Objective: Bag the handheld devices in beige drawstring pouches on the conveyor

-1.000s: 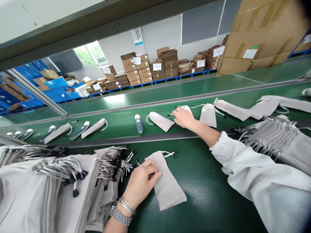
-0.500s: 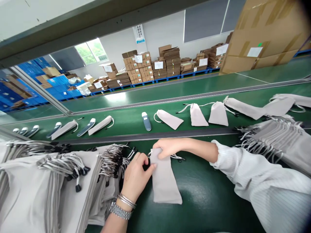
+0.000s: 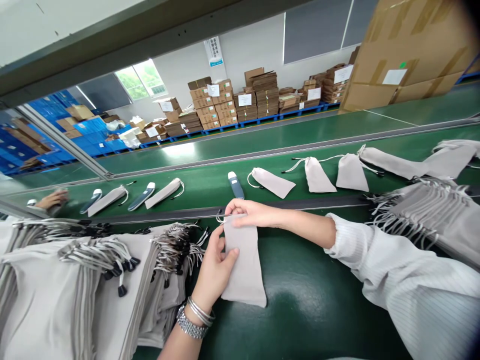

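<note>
A flat beige fabric drawstring pouch [image 3: 243,265] lies lengthwise on the green work surface [image 3: 311,300] in front of me. My left hand [image 3: 215,267] grips its side, with the thumb on the cloth. My right hand [image 3: 245,212] pinches the top edge near the cord, its fingers reaching left. A tall stack of identical pouches [image 3: 75,300] with dark cord ends lies beside my left hand. A second stack [image 3: 423,215] lies to the right, beyond my right sleeve.
A green conveyor belt [image 3: 195,192] runs past, carrying pouches [image 3: 272,182] and blue-grey handheld devices [image 3: 235,185]. A co-worker's hand [image 3: 52,200] shows at the far left. Cardboard cartons [image 3: 217,102] stand on blue pallets behind, and a large carton [image 3: 408,55] looms upper right.
The pouch has shifted slightly up and left with both hands on it. The belt items have moved right. A co-worker's hand has appeared at the far left.
</note>
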A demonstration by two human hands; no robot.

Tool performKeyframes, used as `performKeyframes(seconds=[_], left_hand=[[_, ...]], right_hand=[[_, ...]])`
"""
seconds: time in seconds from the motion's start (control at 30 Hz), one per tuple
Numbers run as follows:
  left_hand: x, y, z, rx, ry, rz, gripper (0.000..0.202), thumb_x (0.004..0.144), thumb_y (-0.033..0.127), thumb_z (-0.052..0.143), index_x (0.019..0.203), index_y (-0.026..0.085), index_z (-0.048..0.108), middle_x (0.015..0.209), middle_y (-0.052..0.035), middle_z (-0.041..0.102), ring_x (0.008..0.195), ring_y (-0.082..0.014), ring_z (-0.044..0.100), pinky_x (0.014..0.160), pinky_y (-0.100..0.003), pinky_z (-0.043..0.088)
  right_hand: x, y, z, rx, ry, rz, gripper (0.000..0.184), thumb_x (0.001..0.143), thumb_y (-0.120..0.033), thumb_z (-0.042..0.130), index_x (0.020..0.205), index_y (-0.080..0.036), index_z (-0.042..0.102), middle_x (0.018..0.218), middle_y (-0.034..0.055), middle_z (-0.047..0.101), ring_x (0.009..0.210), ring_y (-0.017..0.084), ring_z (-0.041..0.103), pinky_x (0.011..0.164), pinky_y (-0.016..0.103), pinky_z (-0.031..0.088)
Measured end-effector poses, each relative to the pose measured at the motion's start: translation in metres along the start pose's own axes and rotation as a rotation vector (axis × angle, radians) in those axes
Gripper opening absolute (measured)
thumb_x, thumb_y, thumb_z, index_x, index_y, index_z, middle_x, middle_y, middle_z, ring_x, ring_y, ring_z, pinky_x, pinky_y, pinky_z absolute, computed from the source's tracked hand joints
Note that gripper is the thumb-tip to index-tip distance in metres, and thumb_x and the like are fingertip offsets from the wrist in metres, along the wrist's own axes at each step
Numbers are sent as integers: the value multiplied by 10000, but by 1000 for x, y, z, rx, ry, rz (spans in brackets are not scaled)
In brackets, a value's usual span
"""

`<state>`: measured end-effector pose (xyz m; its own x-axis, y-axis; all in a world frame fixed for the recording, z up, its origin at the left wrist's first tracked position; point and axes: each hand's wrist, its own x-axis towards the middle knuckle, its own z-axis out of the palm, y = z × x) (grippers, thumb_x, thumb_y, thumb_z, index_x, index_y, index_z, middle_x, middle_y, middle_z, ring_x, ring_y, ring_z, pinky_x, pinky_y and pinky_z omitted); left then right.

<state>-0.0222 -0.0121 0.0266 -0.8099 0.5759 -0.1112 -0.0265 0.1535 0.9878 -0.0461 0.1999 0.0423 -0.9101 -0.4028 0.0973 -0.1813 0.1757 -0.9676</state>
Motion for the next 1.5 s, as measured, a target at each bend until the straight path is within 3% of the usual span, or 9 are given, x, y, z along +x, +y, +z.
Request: performKeyframes(seconds=[0.13, 0.3, 0.47, 0.6, 0.8, 0.97, 1.17, 1.33, 1.5], left_hand=[[-3, -8, 4, 145, -8, -82, 809, 809, 394, 632, 1448, 237, 161, 1099, -91, 641, 656, -157, 644, 579, -276, 522], [-10, -1, 7, 866, 140, 1, 697, 785, 246, 666, 1407, 209, 353, 838, 4, 579, 675, -189, 598, 580, -273, 427], [-1, 1, 0, 1011, 229, 366, 194, 892, 199, 545, 1084, 217, 571, 1048, -65, 588, 898, -229, 605, 733, -328, 475], [6, -3, -7, 1062, 165, 401, 73, 888, 147, 551, 878, 210, 587, 891, -34, 603, 830, -215, 587, 720, -316, 445], [4, -2, -6, 1231, 157, 448, 111, 875, 105, 568, 837, 209, 578, 846, -24, 599, 836, -225, 553, 772, -361, 400], [5, 4, -3, 1349, 117, 559, 213, 946, 113, 465, 781, 205, 563, 831, -36, 588, 852, -220, 528, 855, -390, 379], [3, 13, -8, 1188, -4, 613, 210, 965, 97, 405, 840, 202, 537, 851, -14, 624, 873, -194, 551, 917, -400, 338], [-3, 18, -9, 748, -44, 469, 150, 975, 185, 454, 827, 203, 468, 812, 0, 522, 752, -162, 480, 735, -308, 366], [-7, 21, -7, 442, 46, 505, 169, 952, 222, 551, 799, 198, 485, 840, -8, 486, 777, -154, 473, 711, -276, 374]], right_hand=[[-2, 7, 3, -480, 28, -172, 224, 921, -201, 505, 1144, -218, 527, 1087, 39, 623, 933, 167, 587, 777, 287, 434], [0, 20, 6, -872, -57, -124, 246, 909, -196, 507, 1154, -216, 498, 1166, 52, 649, 816, 173, 610, 617, 263, 344], [-3, 23, 19, -870, -103, -158, 255, 901, -291, 551, 1134, -210, 485, 993, 24, 675, 717, 164, 574, 552, 255, 265], [-2, 16, 12, -753, -177, -147, 309, 853, -338, 623, 1124, -231, 520, 960, 1, 658, 737, 151, 577, 590, 243, 329], [24, 18, -58, -913, 492, 317, 381, 887, -367, 554, 1217, -181, 513, 1298, 153, 538, 1112, 281, 574, 808, 333, 424], [44, 38, -96, -806, 535, 564, 513, 763, -403, 684, 1147, -111, 511, 1084, 190, 637, 991, 340, 630, 766, 382, 462], [34, 23, -79, -548, 547, 460, 405, 837, -399, 591, 1144, -163, 470, 1033, 113, 662, 876, 230, 664, 668, 303, 508], [7, -16, -37, -172, 520, 113, 546, 865, -493, 583, 1237, -244, 271, 970, 20, 639, 546, 123, 612, 456, 255, 497], [-13, -37, -6, -63, 202, -19, 356, 916, -502, 543, 1108, -233, 410, 784, -53, 591, 381, 60, 509, 381, 193, 379]])
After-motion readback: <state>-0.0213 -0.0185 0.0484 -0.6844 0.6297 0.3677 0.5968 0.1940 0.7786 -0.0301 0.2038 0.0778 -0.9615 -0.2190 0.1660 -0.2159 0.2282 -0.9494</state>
